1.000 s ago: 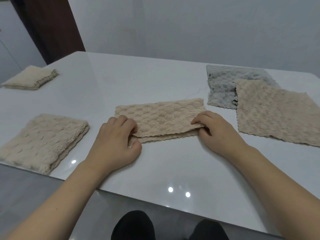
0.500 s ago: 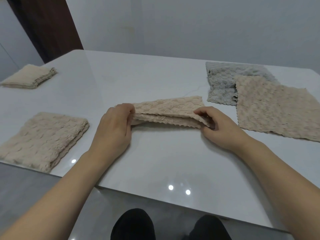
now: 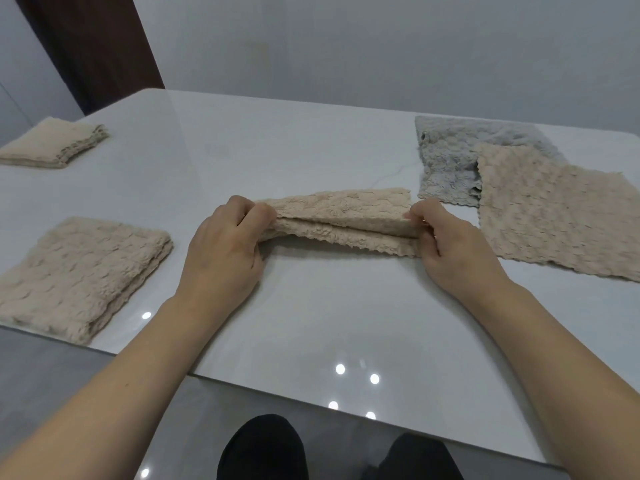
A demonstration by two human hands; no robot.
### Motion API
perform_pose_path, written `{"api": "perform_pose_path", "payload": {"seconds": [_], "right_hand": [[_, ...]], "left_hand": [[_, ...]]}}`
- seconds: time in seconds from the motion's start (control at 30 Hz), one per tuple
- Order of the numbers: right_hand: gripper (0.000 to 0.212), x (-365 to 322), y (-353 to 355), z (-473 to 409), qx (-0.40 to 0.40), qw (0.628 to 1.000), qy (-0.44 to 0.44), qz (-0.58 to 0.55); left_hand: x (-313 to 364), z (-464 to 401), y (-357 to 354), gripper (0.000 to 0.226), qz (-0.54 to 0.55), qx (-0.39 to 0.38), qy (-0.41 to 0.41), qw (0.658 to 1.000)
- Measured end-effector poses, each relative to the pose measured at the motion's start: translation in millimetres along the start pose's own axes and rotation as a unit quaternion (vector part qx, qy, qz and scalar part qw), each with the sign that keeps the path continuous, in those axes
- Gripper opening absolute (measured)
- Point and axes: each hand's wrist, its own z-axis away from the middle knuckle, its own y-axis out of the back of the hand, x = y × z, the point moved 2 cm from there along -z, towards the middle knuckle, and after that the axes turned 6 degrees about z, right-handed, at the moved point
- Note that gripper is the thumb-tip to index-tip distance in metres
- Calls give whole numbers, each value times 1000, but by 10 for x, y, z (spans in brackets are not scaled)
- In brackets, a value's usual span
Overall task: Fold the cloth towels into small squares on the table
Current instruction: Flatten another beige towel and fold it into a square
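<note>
The white table [image 3: 311, 140] fills most of the view, glossy and smooth, with cloths spread across it. On the right lie two unfolded ones: a beige towel [image 3: 554, 216] overlapping the near corner of a grey towel [image 3: 450, 161]. On the left sit two finished beige squares, a nearer one [image 3: 83, 271] by the table edge and a farther one [image 3: 52, 142] well apart from it.

In the middle is the towel in hand [image 3: 339, 216], already doubled into a long strip. The left hand [image 3: 225, 251] pinches its left end and the right hand [image 3: 450, 247] pinches its right end, each closed on the near edges, which are raised off the table while the far fold appears to rest on it.

The risks look small but real. The two layers are gaping along the front — if one hand slackens, the upper layer could slide and the edges would no longer line up, giving a crooked square. The slick tabletop may let the strip skid when one end is carried over. The strip's right end also sits just beside the grey towel, so a wide sweep could drag that cloth out of place.
</note>
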Motion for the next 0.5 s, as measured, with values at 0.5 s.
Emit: {"api": "perform_pose_path", "payload": {"seconds": [0.5], "right_hand": [[45,98,-45,-106,-105,984,-55,-131]], "left_hand": [[-120,-110,-166,11,61,-13,134,989]]}}
